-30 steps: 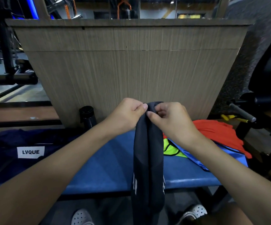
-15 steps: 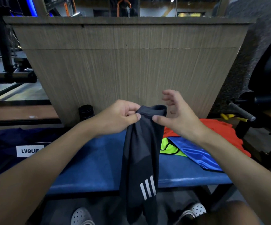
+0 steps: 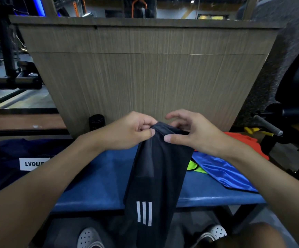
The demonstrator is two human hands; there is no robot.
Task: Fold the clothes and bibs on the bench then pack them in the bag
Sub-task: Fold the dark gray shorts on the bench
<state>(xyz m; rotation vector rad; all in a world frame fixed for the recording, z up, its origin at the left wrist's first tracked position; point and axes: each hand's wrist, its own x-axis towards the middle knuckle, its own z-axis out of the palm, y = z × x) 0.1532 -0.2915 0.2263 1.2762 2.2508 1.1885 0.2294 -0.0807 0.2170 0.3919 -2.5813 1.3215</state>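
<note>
Left hand: the left hand (image 3: 132, 131) pinches the top edge of a dark garment (image 3: 155, 176) between thumb and curled fingers.
Right hand: the right hand (image 3: 195, 135) sets its thumb on the same edge, just right of the left. Its other fingers are loosely curled and lifted above and behind the cloth, and it cannot be told whether any of them grip it from the far side.
Garment: held up over the near edge of the blue bench (image 3: 100, 176), it hangs as a narrow strip past the seat, with three white stripes near its lower end.
Bench, right: a blue bib (image 3: 222, 170) lies over a yellow-green bib (image 3: 196, 167), with an orange garment (image 3: 243, 140) beyond them at the far right end.
Bench, left: a navy bag (image 3: 5, 158) with a white label sits at the left end.
Far side: a wooden panel (image 3: 145, 77) stands behind the bench, with a black container (image 3: 96, 121) at its foot.
Near edge: two white perforated shoes (image 3: 89, 237) show below the seat.
</note>
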